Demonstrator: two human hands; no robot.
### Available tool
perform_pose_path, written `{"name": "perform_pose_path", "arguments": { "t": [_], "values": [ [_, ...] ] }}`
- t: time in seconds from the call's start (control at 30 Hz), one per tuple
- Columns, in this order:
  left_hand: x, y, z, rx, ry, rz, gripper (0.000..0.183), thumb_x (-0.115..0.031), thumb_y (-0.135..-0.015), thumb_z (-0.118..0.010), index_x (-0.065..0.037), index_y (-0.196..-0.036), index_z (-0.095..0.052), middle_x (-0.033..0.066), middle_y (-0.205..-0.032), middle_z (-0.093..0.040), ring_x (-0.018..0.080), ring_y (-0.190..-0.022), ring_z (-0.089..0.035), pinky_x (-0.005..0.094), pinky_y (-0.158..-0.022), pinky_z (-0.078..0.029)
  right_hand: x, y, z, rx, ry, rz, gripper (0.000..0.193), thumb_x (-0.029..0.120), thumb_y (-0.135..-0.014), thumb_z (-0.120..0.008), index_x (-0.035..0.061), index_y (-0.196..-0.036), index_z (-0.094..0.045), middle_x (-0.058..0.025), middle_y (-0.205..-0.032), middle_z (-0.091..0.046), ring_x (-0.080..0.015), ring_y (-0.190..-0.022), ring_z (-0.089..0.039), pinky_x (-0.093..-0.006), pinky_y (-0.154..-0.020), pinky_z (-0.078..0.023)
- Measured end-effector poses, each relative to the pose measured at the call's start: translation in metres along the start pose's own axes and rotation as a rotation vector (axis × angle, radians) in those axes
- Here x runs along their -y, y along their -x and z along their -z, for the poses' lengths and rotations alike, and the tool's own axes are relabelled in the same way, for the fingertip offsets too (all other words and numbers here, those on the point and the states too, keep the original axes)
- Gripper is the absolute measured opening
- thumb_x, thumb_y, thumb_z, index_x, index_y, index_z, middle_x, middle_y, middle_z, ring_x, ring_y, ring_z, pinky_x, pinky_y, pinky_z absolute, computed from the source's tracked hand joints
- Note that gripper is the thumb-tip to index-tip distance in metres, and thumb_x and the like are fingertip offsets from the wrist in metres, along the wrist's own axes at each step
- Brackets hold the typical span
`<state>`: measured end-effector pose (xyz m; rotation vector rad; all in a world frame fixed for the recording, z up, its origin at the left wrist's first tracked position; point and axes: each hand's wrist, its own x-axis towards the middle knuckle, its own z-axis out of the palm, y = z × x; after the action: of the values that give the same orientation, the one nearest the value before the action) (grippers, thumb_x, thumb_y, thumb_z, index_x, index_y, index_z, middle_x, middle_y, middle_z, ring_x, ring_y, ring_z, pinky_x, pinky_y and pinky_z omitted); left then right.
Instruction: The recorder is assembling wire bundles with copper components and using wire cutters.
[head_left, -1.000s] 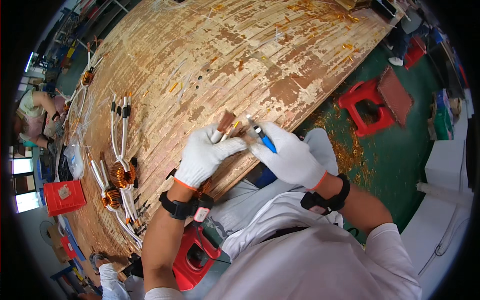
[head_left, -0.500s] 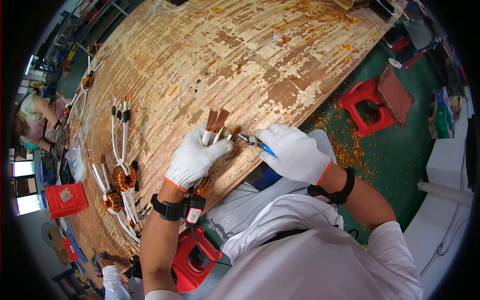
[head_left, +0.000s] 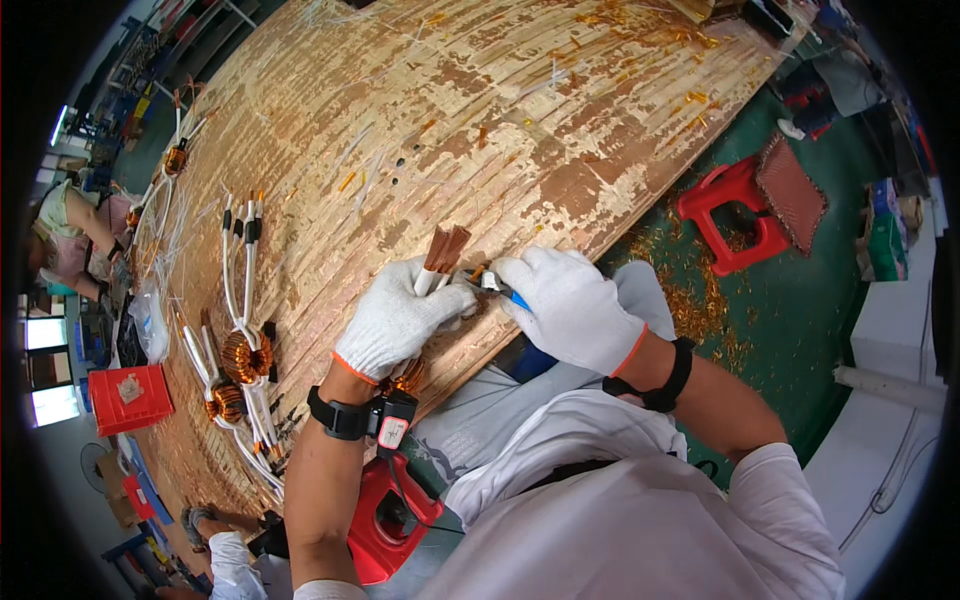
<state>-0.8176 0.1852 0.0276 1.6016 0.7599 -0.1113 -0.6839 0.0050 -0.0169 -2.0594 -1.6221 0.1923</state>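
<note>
Desk: big worn wooden desk [head_left: 520, 120] with peeling pale paint, littered with amber scraps.
Done pile: several copper-wound coils with white sleeved leads [head_left: 240, 350] lie well to the left, looks finished-ish.
In progress: copper coil with flat brown lead ends [head_left: 445, 250], at the desk's near edge, one lead under the tool.
Left hand [head_left: 400, 315]: white glove, clenched around that coil.
Right hand [head_left: 570, 305]: gripping a small blue-handled cutter [head_left: 500, 288], tip touching the leads.
</note>
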Motion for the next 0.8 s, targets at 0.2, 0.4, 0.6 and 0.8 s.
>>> {"name": "perform_pose_path", "arguments": {
  "t": [0.2, 0.4, 0.6, 0.8],
  "values": [
    [0.002, 0.006, 0.002, 0.108, -0.072, -0.02, 0.02, -0.015, -0.09, -0.076, -0.001, -0.104, -0.072, 0.0001, -0.086, -0.071, 0.0069, -0.074, -0.061, 0.024, -0.066, -0.049, -0.004, -0.002, 0.022, 0.7, -1.265, -0.487, 0.027, 0.025, -0.099, -0.061, 0.0025, -0.114, -0.06, -0.0124, -0.076, -0.06, -0.0239, -0.07, -0.058, -0.036, -0.07, -0.049],
    [0.023, -0.004, -0.013, 0.007, 0.219, -0.141, 0.034, -0.02, -0.086, -0.085, -0.002, -0.112, -0.072, 0.0003, -0.092, -0.072, 0.005, -0.08, -0.057, 0.0251, -0.07, -0.049, 0.021, 0.007, 0.004, 0.221, -0.876, -0.396, 0.031, 0.031, -0.1, -0.06, 0.0036, -0.115, -0.059, -0.0173, -0.088, -0.065, -0.0302, -0.085, -0.067, -0.0398, -0.078, -0.051],
    [0.003, -0.003, 0.0, 0.104, 0.055, -0.019, 0.039, -0.018, -0.088, -0.082, 0.002, -0.12, -0.069, 0.0011, -0.098, -0.071, 0.0051, -0.087, -0.058, 0.0255, -0.077, -0.05, 0.011, -0.005, 0.032, 0.153, -0.502, -0.562, 0.038, 0.037, -0.096, -0.064, 0.0064, -0.118, -0.06, -0.0178, -0.096, -0.066, -0.0371, -0.093, -0.067, -0.0448, -0.084, -0.052],
    [-0.011, -0.002, 0.016, 0.238, 0.113, 0.106, 0.026, -0.016, -0.096, -0.072, 0.0, -0.116, -0.07, 0.0019, -0.092, -0.069, 0.0097, -0.079, -0.06, 0.0253, -0.072, -0.049, -0.032, -0.01, 0.02, -0.064, 0.008, -0.137, 0.045, 0.027, -0.089, -0.072, 0.0058, -0.127, -0.06, -0.0182, -0.108, -0.063, -0.0389, -0.1, -0.062, -0.0471, -0.091, -0.049]
  ]
}}
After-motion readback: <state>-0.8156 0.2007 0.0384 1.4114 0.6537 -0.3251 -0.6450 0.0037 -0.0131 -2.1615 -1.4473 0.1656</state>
